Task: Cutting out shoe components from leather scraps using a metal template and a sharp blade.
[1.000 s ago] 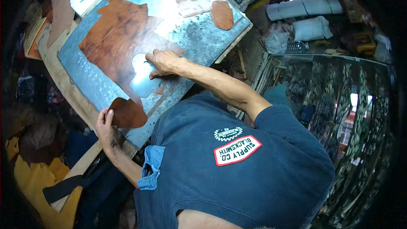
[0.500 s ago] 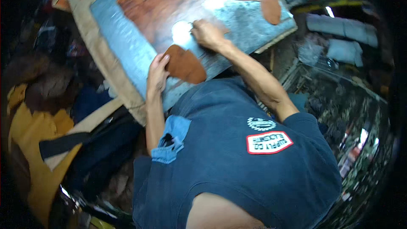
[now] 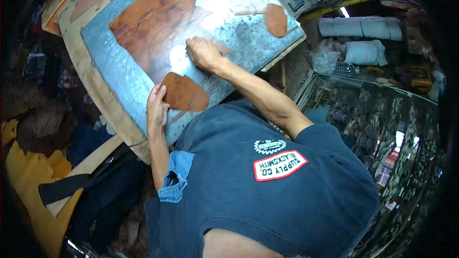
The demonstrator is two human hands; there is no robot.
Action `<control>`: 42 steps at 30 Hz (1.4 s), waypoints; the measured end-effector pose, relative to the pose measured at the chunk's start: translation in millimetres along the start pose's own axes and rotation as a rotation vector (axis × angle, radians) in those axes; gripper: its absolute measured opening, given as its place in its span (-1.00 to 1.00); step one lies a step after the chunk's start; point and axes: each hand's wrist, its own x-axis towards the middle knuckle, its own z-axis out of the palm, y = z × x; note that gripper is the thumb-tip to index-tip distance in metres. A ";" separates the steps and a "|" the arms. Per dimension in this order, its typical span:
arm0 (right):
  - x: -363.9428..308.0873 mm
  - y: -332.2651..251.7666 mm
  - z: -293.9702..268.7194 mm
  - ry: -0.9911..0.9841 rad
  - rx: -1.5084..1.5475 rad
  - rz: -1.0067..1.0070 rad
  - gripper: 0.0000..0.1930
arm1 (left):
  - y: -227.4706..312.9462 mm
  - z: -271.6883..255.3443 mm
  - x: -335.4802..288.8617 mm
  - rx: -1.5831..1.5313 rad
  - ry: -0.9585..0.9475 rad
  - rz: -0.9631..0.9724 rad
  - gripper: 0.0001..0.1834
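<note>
Reference: 12 o'clock is the top of the head view. The brown leather piece (image 3: 185, 93) is near the near edge of the work surface (image 3: 253, 40); whether it touches that surface cannot be told. The left hand (image 3: 155, 105) grasps it at its 8 o'clock side, thumb on top. The right hand (image 3: 203, 53) lies at 1 o'clock from the piece, fingers curled, next to a pale, glossy patch (image 3: 178, 56) at its 9 o'clock; whether it holds anything cannot be told.

Hazard 1 — dropped piece. Cause: support at one edge only. The free end points to 4 o'clock, close to the near edge; a loosened pinch could let it slide off.

Hazard 2 — shifted or creased stock. Cause: sideways drag by the right hand, if it bears on the large leather hide (image 3: 148, 19), which spreads toward 11 o'clock.

Hazard 3: misread outline. Cause: glare around the patch and toward 12 o'clock from the right hand, which could mask edges or marks.

Hazard 4: disturbed offcut. Cause: a wide sweep toward 2 o'clock, where a small oval leather piece (image 3: 276, 20) lies near the far corner.
</note>
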 end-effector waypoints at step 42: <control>38.9 6.6 5.6 -0.209 0.191 -0.157 -0.76 | -17.2 3.2 6.9 -0.195 -0.012 -0.051 -0.75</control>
